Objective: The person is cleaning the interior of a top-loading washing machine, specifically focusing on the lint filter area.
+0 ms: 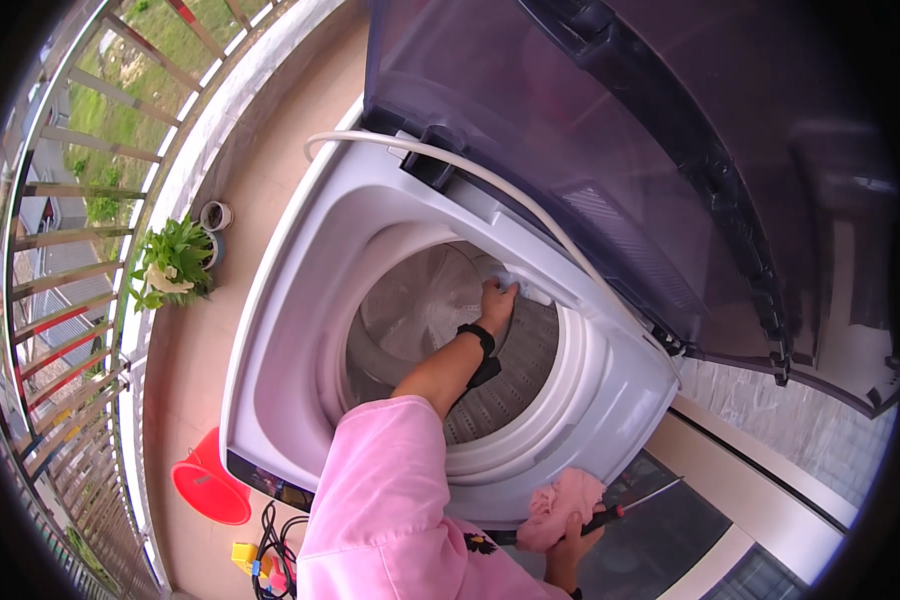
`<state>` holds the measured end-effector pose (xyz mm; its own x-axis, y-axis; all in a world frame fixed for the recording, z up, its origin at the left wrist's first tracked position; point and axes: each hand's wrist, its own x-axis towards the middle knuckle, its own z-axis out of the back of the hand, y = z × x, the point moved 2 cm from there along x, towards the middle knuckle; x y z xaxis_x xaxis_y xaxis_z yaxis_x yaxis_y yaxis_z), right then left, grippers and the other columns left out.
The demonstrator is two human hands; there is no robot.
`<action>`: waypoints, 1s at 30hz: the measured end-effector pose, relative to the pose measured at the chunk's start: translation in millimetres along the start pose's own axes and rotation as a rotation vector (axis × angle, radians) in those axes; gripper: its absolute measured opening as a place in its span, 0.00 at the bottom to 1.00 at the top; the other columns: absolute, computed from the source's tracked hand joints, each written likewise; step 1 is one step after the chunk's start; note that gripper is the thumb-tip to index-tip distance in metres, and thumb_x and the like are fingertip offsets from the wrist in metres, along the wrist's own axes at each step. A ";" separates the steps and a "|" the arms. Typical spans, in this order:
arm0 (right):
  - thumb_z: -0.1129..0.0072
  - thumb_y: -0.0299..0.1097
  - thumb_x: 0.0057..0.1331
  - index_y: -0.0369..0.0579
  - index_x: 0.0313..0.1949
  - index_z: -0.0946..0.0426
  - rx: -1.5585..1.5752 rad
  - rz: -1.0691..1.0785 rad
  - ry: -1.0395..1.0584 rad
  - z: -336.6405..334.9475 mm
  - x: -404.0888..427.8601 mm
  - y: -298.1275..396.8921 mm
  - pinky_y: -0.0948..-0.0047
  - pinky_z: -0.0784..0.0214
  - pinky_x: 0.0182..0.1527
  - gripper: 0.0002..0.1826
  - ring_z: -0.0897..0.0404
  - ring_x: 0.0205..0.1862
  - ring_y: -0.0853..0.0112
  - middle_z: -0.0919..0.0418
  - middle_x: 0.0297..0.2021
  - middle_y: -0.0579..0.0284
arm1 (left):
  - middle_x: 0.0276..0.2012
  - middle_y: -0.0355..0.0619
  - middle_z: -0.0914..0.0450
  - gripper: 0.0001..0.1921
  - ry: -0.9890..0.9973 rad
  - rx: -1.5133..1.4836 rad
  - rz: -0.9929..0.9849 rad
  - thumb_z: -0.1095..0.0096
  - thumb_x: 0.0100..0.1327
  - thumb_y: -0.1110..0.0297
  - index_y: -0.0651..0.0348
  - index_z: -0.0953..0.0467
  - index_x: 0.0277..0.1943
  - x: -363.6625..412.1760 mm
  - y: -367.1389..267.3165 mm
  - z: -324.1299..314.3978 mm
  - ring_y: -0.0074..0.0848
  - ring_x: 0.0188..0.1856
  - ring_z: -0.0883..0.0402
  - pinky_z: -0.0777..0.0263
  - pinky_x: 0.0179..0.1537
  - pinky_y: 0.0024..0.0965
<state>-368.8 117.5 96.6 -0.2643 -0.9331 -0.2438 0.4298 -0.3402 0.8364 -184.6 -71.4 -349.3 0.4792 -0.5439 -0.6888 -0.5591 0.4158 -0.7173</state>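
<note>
Deep inside the drum (420,300) of a top-loading washing machine (285,360), my left hand (499,306) has its fingers curled at a pale plastic part (529,286) on the drum's wall. Its fingertips are partly hidden, so whether they grip the part cannot be told. A black band (477,341) circles that wrist. Outside the front right corner of the machine, my right hand (570,551) holds a screwdriver (613,514) with a black and red handle, its shaft pointing up and right. A crumpled pink cloth (559,506) lies against that hand and over the machine's rim.
The dark translucent lid (495,90) stands raised, with a white hose (487,174) lying along its hinge side. Left on the floor are a red bucket (210,491), black cable (274,555) and potted plants (172,262). A metal railing (82,191) borders the balcony.
</note>
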 end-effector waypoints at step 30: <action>0.39 0.39 0.60 0.34 0.60 0.39 -0.053 -0.013 0.211 53.2 10.9 -57.3 0.64 0.41 0.60 0.34 0.31 0.54 0.65 0.30 0.52 0.52 | 0.54 0.56 0.23 0.16 0.238 -0.087 -0.407 0.48 0.67 0.68 0.60 0.24 0.55 -0.6 14.3 -94.6 0.45 0.62 0.30 0.35 0.62 0.41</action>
<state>-442.3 133.0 72.2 -0.0854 -0.9305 -0.3563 0.4742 -0.3525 0.8068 -256.8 -134.1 -349.2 0.5081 -0.8060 -0.3037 -0.4181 0.0775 -0.9051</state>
